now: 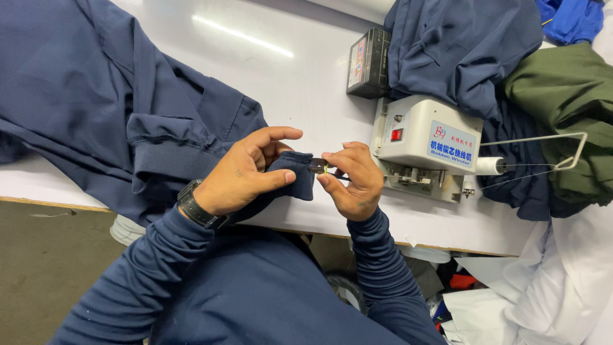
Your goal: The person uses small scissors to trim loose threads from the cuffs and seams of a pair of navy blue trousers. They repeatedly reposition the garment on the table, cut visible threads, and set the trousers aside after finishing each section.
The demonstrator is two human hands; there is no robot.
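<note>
Left hand (246, 176): it is pinching a dark navy cuff (295, 171) between thumb and fingers, the grip clenched on the fabric, holding the edge out taut toward 3 o'clock so the other hand can get at it.
Right hand (350, 182): its grip is closing on small snips (319, 167), tips pointing toward 9 o'clock at the cuff edge; a speck of yellow-green is showing at the blades, possibly a thread end, though it is too small to tell.
Cuff: it is sitting at the picture's centre, just above the near table (306, 83) edge, between the two hands and touching both.
Jacket (96, 102): the rest of the navy garment is lying spread at 10 o'clock, its weight resting on the table so only the cuff is being lifted.
Winder (428, 144): a white bobbin machine is standing just at 3 o'clock of the right hand, a white spool on its side.
Box (368, 62): a black box is standing at 12 o'clock.
Pile (562, 102): navy, green and blue cloth is heaping at 2 o'clock.
</note>
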